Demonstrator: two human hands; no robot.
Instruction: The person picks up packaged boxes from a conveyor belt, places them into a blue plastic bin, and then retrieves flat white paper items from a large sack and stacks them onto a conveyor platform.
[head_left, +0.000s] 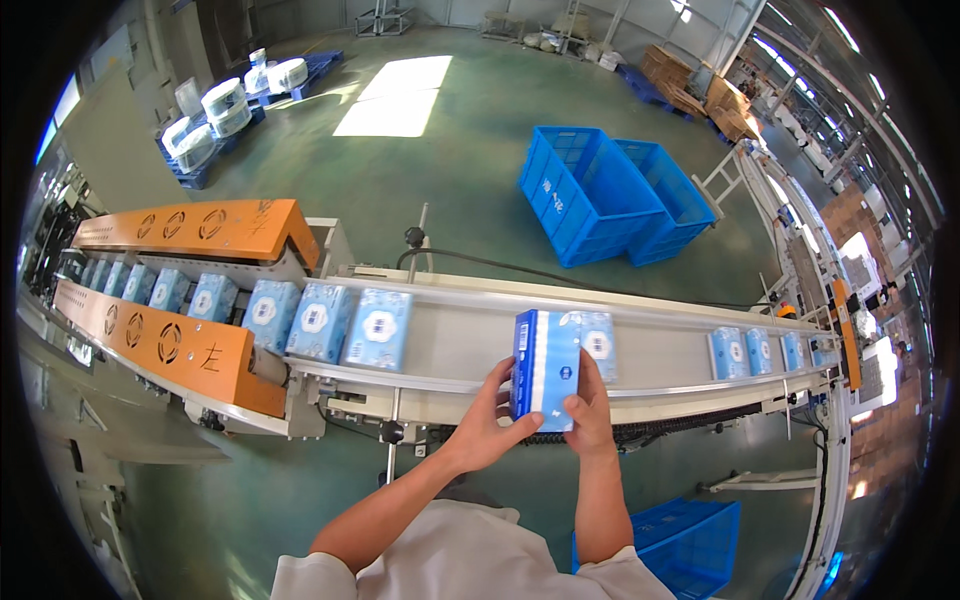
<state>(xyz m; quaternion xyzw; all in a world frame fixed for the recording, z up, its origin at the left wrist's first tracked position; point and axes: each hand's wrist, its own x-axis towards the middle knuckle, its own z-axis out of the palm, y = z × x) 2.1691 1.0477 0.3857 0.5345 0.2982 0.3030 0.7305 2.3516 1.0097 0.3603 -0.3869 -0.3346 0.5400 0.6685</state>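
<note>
Both my hands hold one blue-and-white tissue pack (553, 375) above the near rail of a conveyor belt (465, 337). My left hand (491, 420) grips its left side, with the thumb on the lower front. On the right side, my right hand (590, 412) wraps the edge, its thumb also on the front. A dark blue side panel of the pack faces left. Partly hidden behind it, another tissue pack (600, 346) stands on the belt. To the left, a tissue pack (379, 330) leads a row of several similar ones coming from between orange guards.
Orange machine guards (247, 367) flank the belt's left end. Several packs (727, 352) sit farther right, near an orange post (847, 334). Blue crates (592, 202) stand beyond the belt; another blue crate (682, 547) is by my right side. A black cable (510, 264) runs along the far rail.
</note>
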